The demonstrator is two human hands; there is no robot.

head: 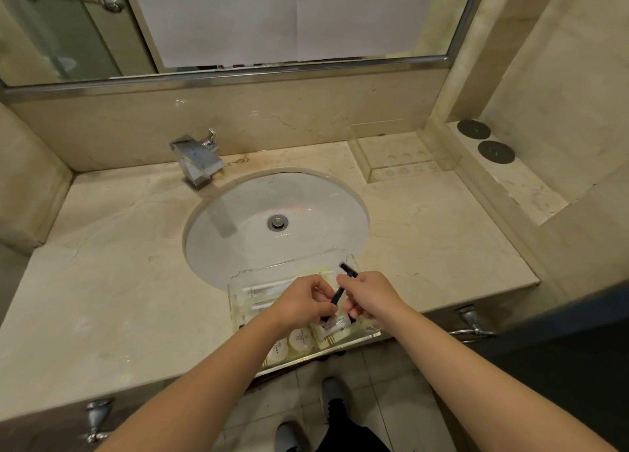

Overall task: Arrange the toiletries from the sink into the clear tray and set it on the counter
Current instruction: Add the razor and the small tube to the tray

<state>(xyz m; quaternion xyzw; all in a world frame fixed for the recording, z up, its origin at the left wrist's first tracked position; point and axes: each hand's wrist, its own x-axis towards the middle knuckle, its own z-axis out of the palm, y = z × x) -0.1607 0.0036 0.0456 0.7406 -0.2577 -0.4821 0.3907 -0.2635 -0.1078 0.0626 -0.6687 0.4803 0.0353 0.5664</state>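
Both hands meet over the clear tray (350, 264), which sits at the front edge of the counter (102, 281), its far side overlapping the near rim of the sink (272, 209) and its near side jutting past the counter's front edge.

Left hand (303, 301): fingers curled, pinching the lower end of a dark blue razor (340, 290). Right hand (369, 293): fingers curled round the razor's upper part; the razor head sticks out past the knuckles toward the tray's far right corner. Razor is held tilted above the tray, not resting in it.

In the tray: 2 long white packets (269, 286) lie crosswise near its far side, partly under the left hand. 2 small round white bottles (299, 339) stand at the near side, left of a white sachet (335, 325) that lies below the hands. Print on all of them is too small to read.

Sink basin holds only its drain plug (278, 222). Chrome faucet (197, 160) stands at the sink's far left. A second clear tray (398, 158) sits at the counter's far right corner, against the back wall. 2 dark round discs (485, 141) lie on the raised ledge to the right. Mirror (238, 26) runs along the back.
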